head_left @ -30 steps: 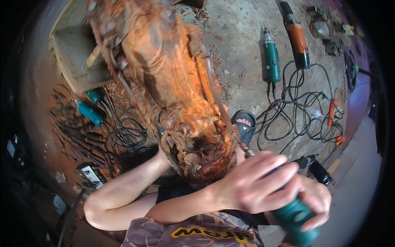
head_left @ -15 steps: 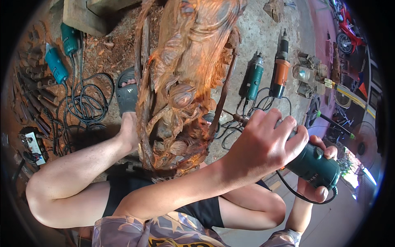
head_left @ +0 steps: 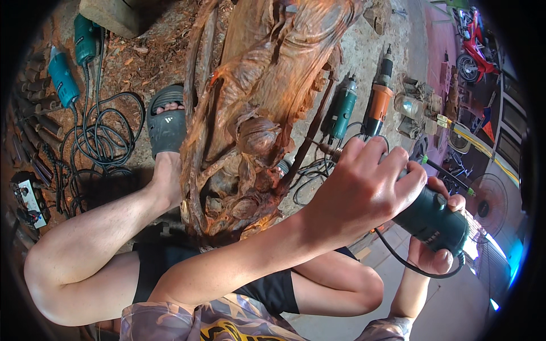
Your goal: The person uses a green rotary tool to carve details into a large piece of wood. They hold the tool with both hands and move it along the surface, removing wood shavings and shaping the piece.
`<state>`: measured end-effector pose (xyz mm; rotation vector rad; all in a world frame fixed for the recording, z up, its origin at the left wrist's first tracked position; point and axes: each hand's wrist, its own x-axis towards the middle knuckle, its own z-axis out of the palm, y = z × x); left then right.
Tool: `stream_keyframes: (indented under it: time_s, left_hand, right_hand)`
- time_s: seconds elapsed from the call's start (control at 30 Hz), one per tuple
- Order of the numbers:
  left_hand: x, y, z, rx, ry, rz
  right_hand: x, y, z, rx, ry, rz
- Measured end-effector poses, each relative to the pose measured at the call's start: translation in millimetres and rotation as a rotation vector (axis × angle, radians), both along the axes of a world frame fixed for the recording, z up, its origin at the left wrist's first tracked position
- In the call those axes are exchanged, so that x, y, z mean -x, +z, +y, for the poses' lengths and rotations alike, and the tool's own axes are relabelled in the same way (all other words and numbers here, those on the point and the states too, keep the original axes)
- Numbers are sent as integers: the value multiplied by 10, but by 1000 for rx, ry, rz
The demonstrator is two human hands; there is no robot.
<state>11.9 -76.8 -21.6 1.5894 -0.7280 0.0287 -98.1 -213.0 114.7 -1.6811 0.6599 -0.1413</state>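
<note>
My left hand (head_left: 364, 184) reaches across my body, its fingers wrapped round the front of a dark green die grinder (head_left: 432, 219). My right hand (head_left: 432, 256) is closed about the rear of the tool's body, near where the black cord leaves it. The thin bit (head_left: 313, 142) sticks out past my left hand, pointing left toward the carving's right edge; whether it touches the wood cannot be made out. In front of me, between my legs, stands a large reddish-brown wood carving (head_left: 267, 91) with knotted, root-like shapes and a rounded knob (head_left: 257, 135).
A green grinder (head_left: 343, 108) and an orange-black one (head_left: 380, 102) lie right of the carving. Two teal power tools (head_left: 63, 79) with coiled cords (head_left: 114, 142), many chisels (head_left: 40, 119) and a white power strip (head_left: 32, 203) are left. A fan (head_left: 483, 204) stands at right.
The whole view has shifted a little, so most floor items and the carving's lower part sit farther left. Both hands keep the same hold on the die grinder.
</note>
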Motion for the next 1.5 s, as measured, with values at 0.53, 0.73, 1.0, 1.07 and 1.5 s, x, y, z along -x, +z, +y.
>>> stream_keyframes:
  time_s: [0.53,0.73,1.0,1.07,1.5]
  left_hand:
    - [202,87,225,141,3,43]
    - [123,-5,229,163,2,89]
    - [-144,22,102,211,48,68]
    - [-221,39,36,247,70,54]
    - [19,144,-47,-98,-33,51]
  right_hand:
    - [216,195,411,-19,100,-70]
    - [-12,121,402,28,183,-48]
    - [-253,215,355,107,216,-60]
    - [-311,210,301,109,233,-104]
    - [-63,47,-151,-103,-78,-39]
